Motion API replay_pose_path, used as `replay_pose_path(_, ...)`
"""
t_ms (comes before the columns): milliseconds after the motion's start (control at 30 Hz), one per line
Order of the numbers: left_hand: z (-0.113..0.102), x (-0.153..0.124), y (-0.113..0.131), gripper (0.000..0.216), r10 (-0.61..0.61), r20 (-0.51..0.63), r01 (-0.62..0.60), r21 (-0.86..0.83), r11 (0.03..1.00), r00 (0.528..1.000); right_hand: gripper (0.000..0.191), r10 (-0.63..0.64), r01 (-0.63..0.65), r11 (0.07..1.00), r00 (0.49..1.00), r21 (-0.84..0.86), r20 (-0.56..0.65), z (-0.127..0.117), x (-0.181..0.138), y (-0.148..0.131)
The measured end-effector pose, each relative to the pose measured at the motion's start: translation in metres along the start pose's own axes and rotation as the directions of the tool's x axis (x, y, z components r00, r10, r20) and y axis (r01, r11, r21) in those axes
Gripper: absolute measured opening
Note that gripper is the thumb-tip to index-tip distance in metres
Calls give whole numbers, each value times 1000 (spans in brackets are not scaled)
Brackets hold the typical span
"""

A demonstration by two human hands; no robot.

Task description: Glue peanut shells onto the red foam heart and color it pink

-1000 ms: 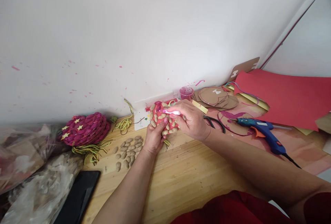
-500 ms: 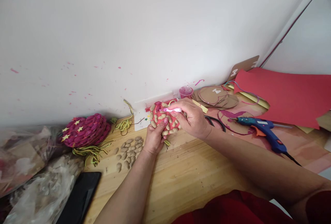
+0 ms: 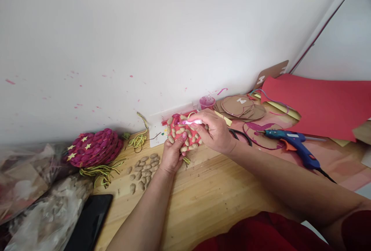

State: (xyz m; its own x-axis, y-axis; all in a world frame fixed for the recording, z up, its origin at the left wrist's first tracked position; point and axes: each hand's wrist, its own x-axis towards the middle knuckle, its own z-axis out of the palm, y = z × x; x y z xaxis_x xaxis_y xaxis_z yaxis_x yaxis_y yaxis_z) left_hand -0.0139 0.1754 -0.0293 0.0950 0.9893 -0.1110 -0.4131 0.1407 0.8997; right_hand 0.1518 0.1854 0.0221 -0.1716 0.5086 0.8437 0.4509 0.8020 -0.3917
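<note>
My left hand (image 3: 173, 152) is closed on the lower edge of a red card (image 3: 182, 130) covered with peanuts, its thumb lying over the front. Between the thumb and fingers of my right hand (image 3: 213, 131) is a slim white paintbrush (image 3: 196, 122) with a pink-stained end. The brush tip is at the upper peanuts, where one peanut (image 3: 176, 116) is painted magenta. The other peanuts on the card are plain tan. Loose peanuts (image 3: 146, 169) lie on the wooden table left of my left hand.
A pink paint cup (image 3: 207, 102) stands by the wall near cardboard discs (image 3: 239, 106). At right are a blue glue gun (image 3: 298, 144) and red sheets (image 3: 321, 102). Stacked magenta peanut pieces (image 3: 94, 148) with stars, plastic bags (image 3: 55, 208) and a black phone (image 3: 89, 220) lie left.
The whole view has shifted slightly. Both hands keep their grips, and the brush stays at almost the same spot on the card.
</note>
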Motion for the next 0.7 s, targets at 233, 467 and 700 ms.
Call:
replay_pose_path(233, -1, 2, -1, 45, -11, 10, 11, -2, 1000, 1000, 11, 32, -33, 999, 999, -27, -36, -1, 0, 4)
replay_pose_path(467, -1, 2, -1, 45, -10, 4, 10, -10, 1000, 1000, 11, -20, 20, 1000, 1000, -1, -12, 1, 0, 2)
replay_pose_path(700, -1, 3, -1, 47, -12, 16, 13, -32, 999, 1000, 11, 0, -1, 999, 1000, -33, -31, -1, 0, 5)
